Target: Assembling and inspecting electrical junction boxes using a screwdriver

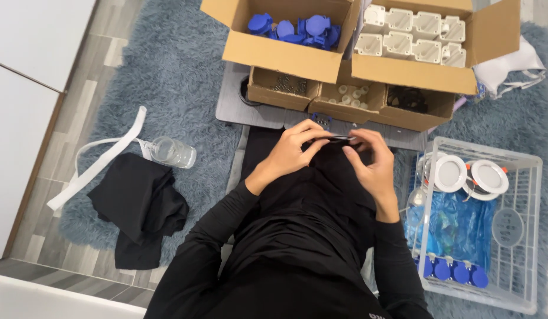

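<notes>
A thin dark part [335, 139] is sitting at frame centre, both hands pinching its ends: left hand [292, 150], right hand [371, 159]. Boxes [286, 56] are lying above, a white basket [525, 236] at lower right.

Two large open brown cardboard boxes [283, 56] [419, 74] stand side by side on a grey board [232, 109]. Three small open brown cardboard trays [280, 94] [345, 100] [419, 112] line the board just before those boxes.
</notes>
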